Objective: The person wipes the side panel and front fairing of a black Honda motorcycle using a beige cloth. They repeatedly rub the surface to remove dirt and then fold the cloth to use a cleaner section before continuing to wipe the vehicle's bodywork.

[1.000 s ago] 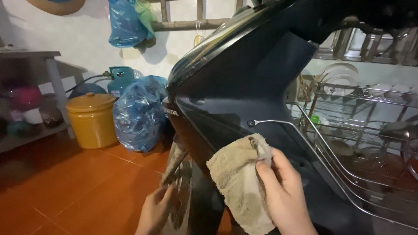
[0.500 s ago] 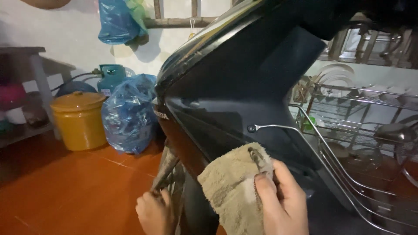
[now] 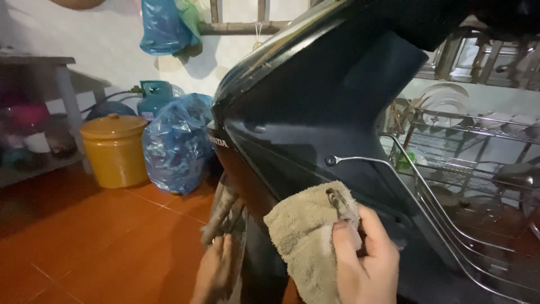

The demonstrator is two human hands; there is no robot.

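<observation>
Room: orange-tiled floor (image 3: 84,242), white wall behind, home kitchen/storage corner. Landmark for everything below: black scooter body panel (image 3: 315,112), filling the centre and upper right of the view.

Right hand (image 3: 365,262): below the panel's lower edge, fingers curled shut around a beige cloth (image 3: 306,236). Thumb and fingers pinch the cloth's top fold where a small metal bit pokes through; can't tell what that bit is. Cloth is bunched into a pad, judged so it can be pressed flat onto the panel surface.

Cloth position: touching or just off the lower part of the panel, right under the chrome rail (image 3: 405,174) bolted to it. Rest of the cloth hangs down loose.

Left hand (image 3: 216,273): low and left of the panel, at the dirty front strut parts (image 3: 222,211) under the nose. Fingers seem wrapped there, but motion blur and dim light mean I cannot tell how tight, or exactly what they grip. Judged a bracing hold, steadying body or bike while the other hand works.

Left of panel: blue plastic bag (image 3: 177,141) on the floor, just beside the nose; yellow lidded pot (image 3: 115,149) next to it; teal gas cylinder (image 3: 154,95) behind both.

Right of panel: wire dish rack (image 3: 478,146) with plates, close behind the chrome rail.

Above left of panel: blue bag hanging on the wall (image 3: 163,28).
</observation>
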